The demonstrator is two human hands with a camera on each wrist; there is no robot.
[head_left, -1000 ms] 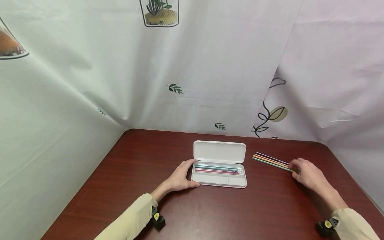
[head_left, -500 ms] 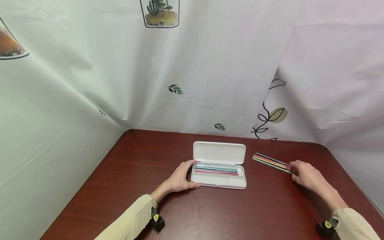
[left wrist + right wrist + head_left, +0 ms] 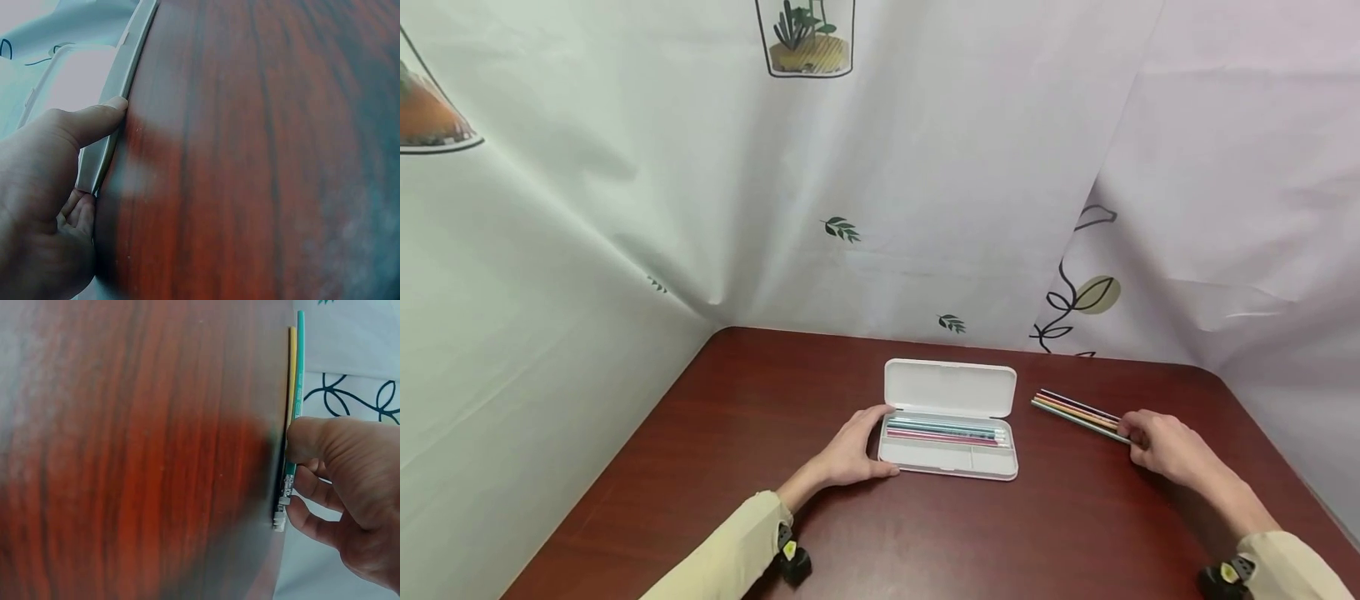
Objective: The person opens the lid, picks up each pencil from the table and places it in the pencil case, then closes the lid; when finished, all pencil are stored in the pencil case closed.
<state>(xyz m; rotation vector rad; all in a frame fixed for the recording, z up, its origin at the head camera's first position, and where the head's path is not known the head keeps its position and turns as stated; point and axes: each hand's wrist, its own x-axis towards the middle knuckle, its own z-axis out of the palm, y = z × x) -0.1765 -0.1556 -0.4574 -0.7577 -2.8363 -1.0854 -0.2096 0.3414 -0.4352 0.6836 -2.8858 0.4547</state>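
Slanting left and away, pencils (image 3: 1077, 412) meet the right hand (image 3: 1171, 447).

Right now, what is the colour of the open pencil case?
The pencil case is white; the head view shows it best.

Head view looks down across the table (image 3: 955, 542) both wrist views share, close-up.

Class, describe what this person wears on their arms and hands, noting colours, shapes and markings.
Both arms wear long, pale cream fabric sleeves. A small, black, blocky device with a yellow patch sits at each cuff. The left hand and right hand show no gloves.
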